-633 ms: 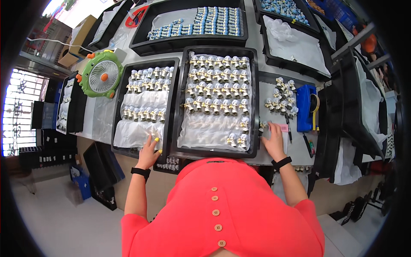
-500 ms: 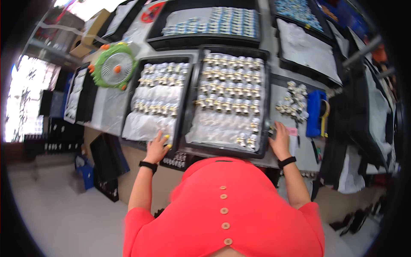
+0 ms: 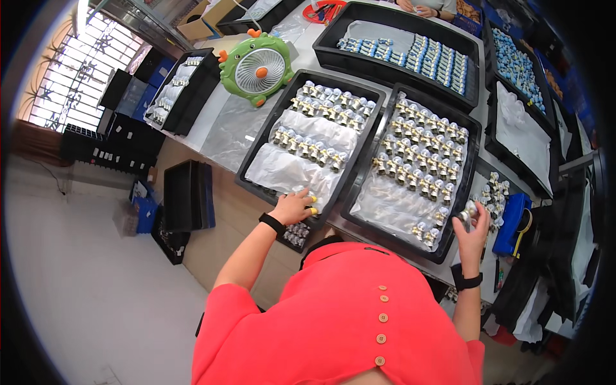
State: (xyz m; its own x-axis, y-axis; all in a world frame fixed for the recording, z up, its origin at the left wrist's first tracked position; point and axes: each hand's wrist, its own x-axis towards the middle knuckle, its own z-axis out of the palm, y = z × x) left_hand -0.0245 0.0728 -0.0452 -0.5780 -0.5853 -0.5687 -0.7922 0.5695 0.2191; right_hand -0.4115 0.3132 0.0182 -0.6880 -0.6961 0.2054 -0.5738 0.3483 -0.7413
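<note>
My right hand is closed on a small white, gold and silver figurine, just beside the right rim of the right-hand black tray. Rows of similar figurines stand on white sheeting in that tray. My left hand, with yellow covers on some fingertips, rests over the near end of the left-hand black tray. Its fingers are stretched out on the sheeting, and I see nothing held in them. More figurine rows fill parts of this tray, with bare sheeting between.
A loose pile of figurines lies right of the trays, beside a blue holder. A green fan stands at the left. Behind is a tray of blue-and-white pieces; another person's hands show at the far edge.
The view has turned, so the trays now lie slanted. My right hand has come up with the figurine, which shows more plainly. My left hand stays at the left tray's near end.
</note>
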